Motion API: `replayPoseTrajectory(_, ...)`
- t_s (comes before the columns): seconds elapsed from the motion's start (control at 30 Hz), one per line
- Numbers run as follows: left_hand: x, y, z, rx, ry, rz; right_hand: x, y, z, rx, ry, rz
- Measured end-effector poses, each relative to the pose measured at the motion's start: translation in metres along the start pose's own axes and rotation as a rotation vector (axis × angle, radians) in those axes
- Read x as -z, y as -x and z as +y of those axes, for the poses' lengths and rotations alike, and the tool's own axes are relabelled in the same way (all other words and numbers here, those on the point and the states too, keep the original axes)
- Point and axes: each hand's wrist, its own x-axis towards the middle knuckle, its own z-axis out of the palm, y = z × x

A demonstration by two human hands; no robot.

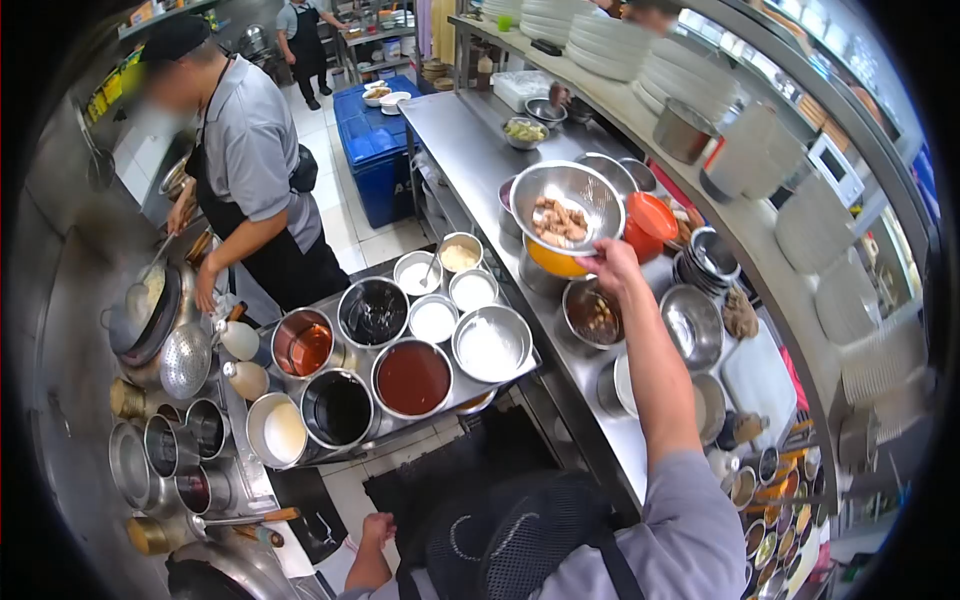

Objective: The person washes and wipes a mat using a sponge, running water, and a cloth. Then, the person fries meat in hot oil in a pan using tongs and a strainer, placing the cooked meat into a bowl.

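Note:
My right hand (612, 262) grips the near rim of a shiny steel bowl (600, 200), which is tilted toward me over the steel counter. Browned pieces of food, like cooked meat, lie in the bowl (560, 222). Under and beside it are a yellow-orange container (553, 262), an orange-red bowl (652, 226) and a steel pot with brown contents (592, 312). Low at my left side hangs my left hand (377, 528), its fingers loosely curled with nothing visible in them, near the sauce station and above the floor.
Several steel pots of sauces and powders, including a red-brown sauce (411, 378), stand left of the aisle. A co-worker (255, 150) stirs at a wok (150, 315). A blue bin (375, 150) stands behind. Stacked plates (610, 45) line the overhead shelf (590, 75) along the right.

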Motion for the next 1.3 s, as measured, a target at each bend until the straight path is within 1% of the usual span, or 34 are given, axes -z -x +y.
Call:
replayPoseTrajectory(0.03,0.0,-0.002,-0.005,-0.12,-0.108,-0.019,-0.012,-0.036,-0.006,-0.011,-0.026,-0.018)
replayPoseTrajectory(0.1,-0.009,0.044,0.046,-0.172,-0.797,-0.045,-0.038,-0.105,-0.021,0.024,0.013,0.03)
replayPoseTrajectory(0.13,-0.013,0.052,0.047,-0.184,-0.852,-0.028,-0.048,-0.14,-0.028,0.056,0.03,0.004)
replayPoseTrajectory(0.27,-0.041,0.082,0.037,-0.032,-0.588,0.003,-0.074,-0.272,-0.046,0.092,0.017,0.039)
replayPoseTrajectory(0.3,-0.051,0.089,0.039,0.007,-0.523,-0.001,-0.077,-0.302,-0.05,0.105,0.056,0.03)
replayPoseTrajectory(0.37,-0.069,0.101,0.042,0.084,-0.417,-0.02,-0.082,-0.337,-0.059,0.198,0.1,-0.005)
replayPoseTrajectory(0.43,-0.084,0.11,0.051,0.152,-0.314,-0.062,-0.077,-0.398,-0.06,0.243,0.113,0.106)
replayPoseTrajectory(0.47,-0.09,0.112,0.054,0.18,-0.258,-0.094,-0.078,-0.423,-0.063,0.227,0.136,0.212)
replayPoseTrajectory(0.57,-0.098,0.116,0.056,0.244,-0.09,-0.222,-0.084,-0.446,-0.076,0.37,0.399,0.283)
replayPoseTrajectory(0.6,-0.114,0.118,0.058,0.222,-0.325,-0.091,-0.087,-0.453,-0.081,0.365,0.4,0.278)
replayPoseTrajectory(0.63,-0.113,0.12,0.066,0.226,-0.323,-0.088,-0.091,-0.461,-0.085,0.384,0.496,0.353)
replayPoseTrajectory(0.67,-0.109,0.122,0.075,0.08,-0.581,-0.115,-0.096,-0.466,-0.089,0.402,0.593,0.428)
replayPoseTrajectory(0.7,-0.106,0.126,0.083,-0.068,-0.839,-0.145,-0.1,-0.466,-0.093,0.396,0.592,0.426)
replayPoseTrajectory(0.73,-0.116,0.13,0.083,0.006,-0.876,-0.074,-0.104,-0.463,-0.097,0.412,0.631,0.401)
replayPoseTrajectory(0.77,-0.115,0.126,0.088,0.015,-0.881,-0.074,-0.105,-0.463,-0.097,0.425,0.669,0.377)
replayPoseTrajectory(0.8,-0.113,0.12,0.094,0.107,-0.869,-0.054,-0.101,-0.476,-0.091,0.416,0.669,0.379)
replayPoseTrajectory(0.87,-0.116,0.118,0.101,0.295,-0.821,-0.041,-0.095,-0.5,-0.081,0.617,0.94,0.387)
replayPoseTrajectory(0.9,-0.127,0.125,0.131,0.392,-0.789,-0.046,-0.093,-0.503,-0.079,0.611,0.942,0.386)
replayPoseTrajectory(0.93,-0.149,0.137,0.192,0.488,-0.76,-0.048,-0.093,-0.502,-0.079,0.791,1.058,0.41)
replayPoseTrajectory(0.97,-0.14,0.129,0.169,0.493,-0.759,-0.047,-0.095,-0.501,-0.076,0.972,1.169,0.432)
replayPoseTrajectory(1.0,-0.125,0.118,0.134,0.373,-0.766,-0.045,-0.098,-0.504,-0.071,0.965,1.169,0.429)
replayPoseTrajectory(1.03,-0.115,0.115,0.115,0.254,-0.774,-0.044,-0.1,-0.508,-0.066,0.927,1.113,0.471)
replayPoseTrajectory(1.07,-0.114,0.118,0.118,0.263,-0.779,-0.044,-0.101,-0.509,-0.06,0.886,1.057,0.514)
replayPoseTrajectory(1.1,-0.114,0.118,0.123,0.304,-0.583,0.012,-0.1,-0.509,-0.055,0.877,1.058,0.515)
replayPoseTrajectory(1.17,-0.119,0.113,0.132,0.372,-0.185,0.124,-0.102,-0.506,-0.052,0.832,1.139,0.45)
replayPoseTrajectory(1.23,-0.122,0.111,0.138,0.424,0.22,0.234,-0.105,-0.497,-0.053,0.847,1.163,0.437)
replayPoseTrajectory(1.3,-0.121,0.102,0.125,0.401,0.219,0.221,-0.107,-0.49,-0.053,0.86,1.193,0.419)
